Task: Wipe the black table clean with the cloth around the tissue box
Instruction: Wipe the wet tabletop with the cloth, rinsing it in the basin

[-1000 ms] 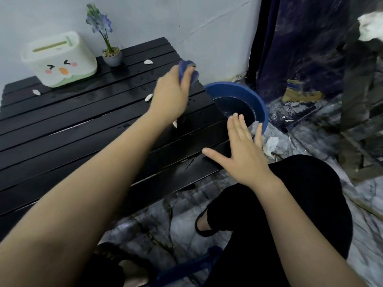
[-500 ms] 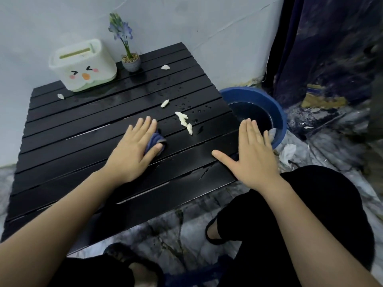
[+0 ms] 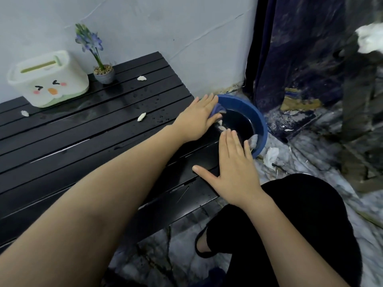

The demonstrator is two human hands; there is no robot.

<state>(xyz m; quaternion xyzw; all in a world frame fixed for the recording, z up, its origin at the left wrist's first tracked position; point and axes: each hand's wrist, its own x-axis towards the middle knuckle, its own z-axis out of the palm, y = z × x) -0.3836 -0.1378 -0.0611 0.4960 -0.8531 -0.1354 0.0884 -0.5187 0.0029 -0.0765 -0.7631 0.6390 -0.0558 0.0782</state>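
Note:
The black slatted table is wet and carries a few white paper scraps. A white tissue box with a cartoon face stands at its back left. My left hand presses the blue cloth flat at the table's right edge, over the rim of a blue basin. White scraps sit at that edge beside the cloth. My right hand lies flat with fingers spread on the table's front right corner, holding nothing.
A small grey pot with a purple flower stands beside the tissue box. The blue basin holds dark water and sits on the marble floor against the wall. Crumpled white paper lies on the floor by it. My black-clad knee is near the table.
My left hand slid the cloth rightward from the middle of the table to its right edge, pushing white scraps along to the basin. My right hand stayed on the table corner.

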